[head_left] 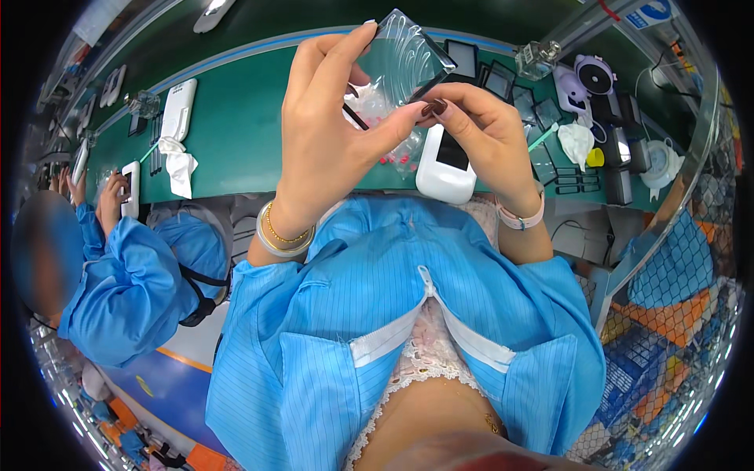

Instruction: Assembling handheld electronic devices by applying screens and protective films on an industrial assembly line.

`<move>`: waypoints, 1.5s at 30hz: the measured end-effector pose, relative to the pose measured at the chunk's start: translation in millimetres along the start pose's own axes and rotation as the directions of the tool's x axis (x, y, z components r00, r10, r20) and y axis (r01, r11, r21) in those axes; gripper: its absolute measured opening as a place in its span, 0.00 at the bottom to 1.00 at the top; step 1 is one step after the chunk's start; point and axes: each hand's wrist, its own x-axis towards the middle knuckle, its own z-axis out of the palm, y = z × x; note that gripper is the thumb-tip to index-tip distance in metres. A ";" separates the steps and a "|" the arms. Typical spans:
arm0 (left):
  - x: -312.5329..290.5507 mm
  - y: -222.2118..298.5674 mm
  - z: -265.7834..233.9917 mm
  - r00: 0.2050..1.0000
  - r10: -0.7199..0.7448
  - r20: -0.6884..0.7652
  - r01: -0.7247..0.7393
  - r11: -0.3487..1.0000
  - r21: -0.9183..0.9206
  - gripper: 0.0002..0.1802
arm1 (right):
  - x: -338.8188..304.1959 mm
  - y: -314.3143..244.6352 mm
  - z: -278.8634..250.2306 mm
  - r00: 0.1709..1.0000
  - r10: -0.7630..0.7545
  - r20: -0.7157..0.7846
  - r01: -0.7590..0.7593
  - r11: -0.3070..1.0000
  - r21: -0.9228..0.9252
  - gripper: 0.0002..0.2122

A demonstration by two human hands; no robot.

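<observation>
Raised over the bench, a clear square panel (402,56) with dark edges is tilted and catches light on its glossy face. My left hand (323,118) grips it, fingers at its left edge and thumb reaching to the bottom corner. At that same corner, the thumb and fingertips of my right hand (488,133) are pinched together on the panel. Just beneath my hands, a white handheld device (444,185) with a dark screen lies at the bench's near edge. Behind the panel, a clear plastic bag with small red pieces (404,161) is partly hidden.
On the green bench (236,118), dark-framed panels (496,78) lie right of my hands. Farther right are a white cloth (576,143), a yellow cap (595,157) and a purple-and-black round device (594,74). At left are another white device (179,108) and a co-worker in blue (129,290).
</observation>
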 end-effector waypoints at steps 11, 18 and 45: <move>-2.8 22.4 -2.8 0.999 -0.035 0.011 0.035 0.998 0.045 0.35 | -11.4 -11.7 1.6 0.998 -0.045 -0.035 0.045 0.999 0.004 0.12; -3.4 17.6 -2.6 0.999 0.000 0.042 -0.001 1.000 0.007 0.30 | -10.8 -10.1 -0.1 0.995 -0.097 -0.017 0.096 0.994 -0.052 0.11; -4.9 13.3 -2.8 1.000 -0.005 -0.014 0.005 1.000 0.014 0.29 | -12.0 -6.4 5.3 0.980 -0.194 -0.045 0.179 0.959 -0.220 0.10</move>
